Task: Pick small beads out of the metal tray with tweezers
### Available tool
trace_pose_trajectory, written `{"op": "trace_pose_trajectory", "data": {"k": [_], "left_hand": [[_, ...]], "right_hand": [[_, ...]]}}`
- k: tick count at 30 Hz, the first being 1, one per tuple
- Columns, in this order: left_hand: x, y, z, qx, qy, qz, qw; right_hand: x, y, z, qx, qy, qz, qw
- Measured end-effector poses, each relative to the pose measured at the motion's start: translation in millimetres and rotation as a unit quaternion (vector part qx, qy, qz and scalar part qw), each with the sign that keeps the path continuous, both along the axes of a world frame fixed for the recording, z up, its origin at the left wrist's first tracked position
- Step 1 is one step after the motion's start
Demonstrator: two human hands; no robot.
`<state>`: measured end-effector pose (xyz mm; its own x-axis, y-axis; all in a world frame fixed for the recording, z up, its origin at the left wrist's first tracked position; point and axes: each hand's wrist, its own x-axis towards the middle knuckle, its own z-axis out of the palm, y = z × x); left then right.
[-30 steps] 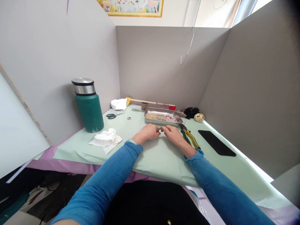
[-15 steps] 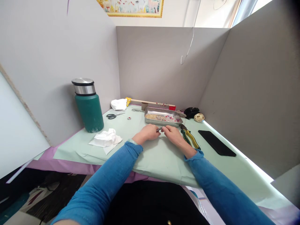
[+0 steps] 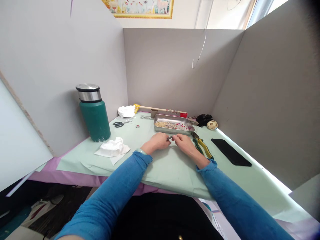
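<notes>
Between our two hands, just off the near edge of the tray, sits a small, slim, dark metallic piece [image 3: 170, 137], too small for us to name. Our left hand [image 3: 158, 141] has its fingers curled nearly closed around one end of it; our right hand [image 3: 184, 143] has its fingertips drawn together at the other end, though we cannot tell whether they grip the piece itself or something finer. Right beyond our knuckles runs the low wall of a rectangular, silvery metal tray [image 3: 175, 131] holding tan, red and pinkish beads [image 3: 183, 126], so forward room is tight. Just beside our right hand, pliers with green-and-yellow handles [image 3: 205, 149] lie slanting toward us, limiting that side; farther right, a flat black rectangular slab [image 3: 231, 152] lies near the table's right edge. Leftward we have more room: the pale green cloth [image 3: 140, 140] spreads from our left wrist to a crumpled white tissue [image 3: 113, 147], with black-handled scissors [image 3: 119, 124] farther back and a tall green bottle with a steel lid [image 3: 95, 116] by the left grey panel [image 3: 100, 50]. Toward us, cloth stretches between our forearms to the front edge, where a purple underlayer [image 3: 75, 179] shows. Behind the tray, a pale wooden stick [image 3: 155, 108] lies along the back grey panel [image 3: 172, 76].
</notes>
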<state>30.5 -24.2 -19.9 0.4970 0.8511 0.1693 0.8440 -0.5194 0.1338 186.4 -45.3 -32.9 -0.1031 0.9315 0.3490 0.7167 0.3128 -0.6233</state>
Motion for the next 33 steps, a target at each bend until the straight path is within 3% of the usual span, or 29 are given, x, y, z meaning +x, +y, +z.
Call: {"op": "trace_pose_trajectory", "data": {"k": [33], "left_hand": [[1.2, 0.0, -0.1, -0.01, -0.009, 0.008, 1.0]], "right_hand": [[0.0, -1.0, 0.2, 0.011, -0.056, -0.013, 0.998]]}}
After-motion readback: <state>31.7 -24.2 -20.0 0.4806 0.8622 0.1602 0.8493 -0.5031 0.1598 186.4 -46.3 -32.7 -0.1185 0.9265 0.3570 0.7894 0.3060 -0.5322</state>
